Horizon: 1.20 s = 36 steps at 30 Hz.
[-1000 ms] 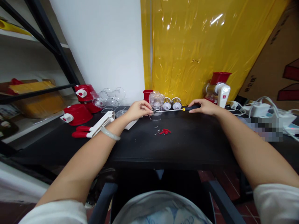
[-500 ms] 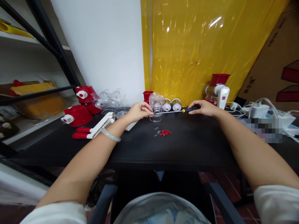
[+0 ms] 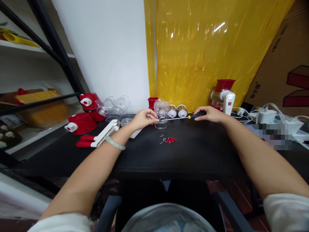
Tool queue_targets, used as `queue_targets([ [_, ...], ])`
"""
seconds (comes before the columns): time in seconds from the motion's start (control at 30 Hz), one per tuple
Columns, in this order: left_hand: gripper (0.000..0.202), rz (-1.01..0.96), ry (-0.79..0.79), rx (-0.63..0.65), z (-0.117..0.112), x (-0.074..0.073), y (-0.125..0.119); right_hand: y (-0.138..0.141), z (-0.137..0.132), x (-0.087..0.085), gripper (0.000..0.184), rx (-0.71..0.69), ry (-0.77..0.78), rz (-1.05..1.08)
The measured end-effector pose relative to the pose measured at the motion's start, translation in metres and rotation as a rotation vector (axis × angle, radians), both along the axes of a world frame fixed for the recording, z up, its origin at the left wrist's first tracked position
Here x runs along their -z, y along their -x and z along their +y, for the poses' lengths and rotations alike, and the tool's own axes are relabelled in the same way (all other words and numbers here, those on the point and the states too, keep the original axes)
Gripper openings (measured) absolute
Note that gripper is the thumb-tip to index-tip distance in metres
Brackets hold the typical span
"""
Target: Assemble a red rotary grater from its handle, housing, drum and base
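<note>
My left hand [image 3: 143, 118] pinches a clear plastic housing [image 3: 161, 111] that stands on the black table [image 3: 198, 151] at the far middle. My right hand [image 3: 209, 113] is wrapped round the black handle of a long screwdriver [image 3: 185, 117]. The screwdriver's thin metal shaft lies level and points left into the side of the clear housing. A few small screws and red plastic bits [image 3: 169, 140] lie loose on the table just in front of the housing.
Two ribbed metal drums [image 3: 177, 111] and a small red cup [image 3: 152, 102] stand behind the housing. Red housings [image 3: 80, 122], clear parts [image 3: 113, 104] and a white-and-red handle [image 3: 98, 137] lie left. An assembled red-and-white appliance [image 3: 223, 95], cables and a charger [image 3: 265, 116] sit right.
Both hands stay on the housing and the screwdriver. The view has tipped a little, so everything sits slightly lower in the picture.
</note>
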<state>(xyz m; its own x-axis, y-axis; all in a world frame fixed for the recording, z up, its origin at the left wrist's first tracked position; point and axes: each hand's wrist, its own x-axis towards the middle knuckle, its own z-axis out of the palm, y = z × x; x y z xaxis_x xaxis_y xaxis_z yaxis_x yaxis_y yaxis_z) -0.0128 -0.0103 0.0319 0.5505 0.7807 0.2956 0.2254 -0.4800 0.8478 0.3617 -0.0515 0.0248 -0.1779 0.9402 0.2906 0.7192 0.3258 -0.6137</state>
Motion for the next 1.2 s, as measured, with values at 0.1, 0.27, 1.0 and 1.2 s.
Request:
queue_targets([
  [0.1,0.023,-0.015,-0.04,-0.02,-0.001,-0.001,0.001,-0.001,-0.001,-0.001,0.042,0.006,-0.004,-0.001],
  [0.27,0.025,-0.07,-0.407,-0.197,0.002,0.0,0.003,-0.005,-0.006,-0.009,0.041,0.042,-0.016,0.044],
  [1.0,0.101,0.028,-0.737,-0.396,-0.001,0.029,-0.042,-0.029,-0.012,-0.004,0.041,0.096,-0.052,0.899],
  [1.2,0.103,0.021,-0.627,-0.499,-0.005,0.034,-0.063,-0.031,-0.009,-0.005,0.039,0.144,-0.092,0.891],
])
